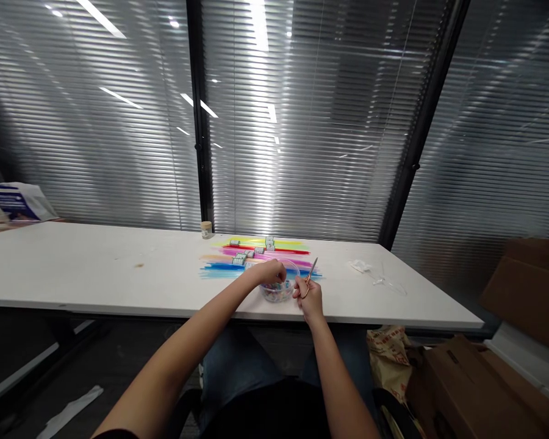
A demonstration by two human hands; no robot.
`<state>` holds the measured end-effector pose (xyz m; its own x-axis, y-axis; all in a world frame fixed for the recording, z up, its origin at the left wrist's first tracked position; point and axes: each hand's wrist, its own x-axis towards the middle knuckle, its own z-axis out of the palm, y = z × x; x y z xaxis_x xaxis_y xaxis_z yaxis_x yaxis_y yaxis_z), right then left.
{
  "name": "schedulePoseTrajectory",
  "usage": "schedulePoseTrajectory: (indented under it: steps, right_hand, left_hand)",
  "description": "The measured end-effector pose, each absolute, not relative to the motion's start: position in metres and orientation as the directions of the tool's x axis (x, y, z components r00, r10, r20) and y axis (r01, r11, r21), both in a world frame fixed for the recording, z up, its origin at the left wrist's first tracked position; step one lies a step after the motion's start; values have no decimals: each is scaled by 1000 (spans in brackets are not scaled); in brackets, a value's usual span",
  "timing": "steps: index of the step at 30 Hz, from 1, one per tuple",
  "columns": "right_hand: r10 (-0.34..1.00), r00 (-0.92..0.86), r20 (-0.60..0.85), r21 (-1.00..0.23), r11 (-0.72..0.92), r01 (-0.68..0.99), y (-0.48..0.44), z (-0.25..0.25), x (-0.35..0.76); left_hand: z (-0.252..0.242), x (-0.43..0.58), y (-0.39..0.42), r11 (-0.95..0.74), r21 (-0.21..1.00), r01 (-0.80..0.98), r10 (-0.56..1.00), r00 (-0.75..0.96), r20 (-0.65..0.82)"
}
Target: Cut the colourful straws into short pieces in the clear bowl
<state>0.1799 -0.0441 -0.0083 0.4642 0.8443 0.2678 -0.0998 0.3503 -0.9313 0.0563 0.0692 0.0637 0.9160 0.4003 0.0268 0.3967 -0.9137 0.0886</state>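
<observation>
A round clear plastic bowl (274,297) with small multicoloured pieces in it stands near the table's front edge. My left hand (272,271) is over the bowl, fingers curled down and closed toward the pieces. What they pinch, if anything, is too small to make out. My right hand (310,300) is beside the bowl's right rim and holds a pair of scissors (312,270), blades pointing up and away from me. Just behind the bowl lie bundles of thin coloured sticks (219,267) in blue, pink, red and yellow, with paper labels around them.
On the white table (96,268), a small jar (206,230) stands at the back. Crumpled clear plastic (359,266) and a thin clear strand (384,281) lie to the right. Cardboard boxes (476,384) and a paper bag (390,360) sit on the floor at right. Blinds (302,134) rise behind.
</observation>
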Motion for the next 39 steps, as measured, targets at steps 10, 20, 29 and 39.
schedulePoseTrajectory:
  steps: [10,20,29,39]
  right_hand:
    - [850,456,264,-928,353,-119,-45,-7,179]
    - [855,455,250,-927,347,-142,-45,-7,179]
    - [858,453,242,-929,339,-147,-46,-6,179]
    - [856,456,243,-928,343,-148,-47,-4,179]
  left_hand:
    - [67,52,64,-922,75,381,388,911,138]
    - [67,51,69,-926,195,323,363,904,227]
    - [70,50,66,-908,256,333,392,891,231]
    - [69,50,66,-926,215,311,357,906,228]
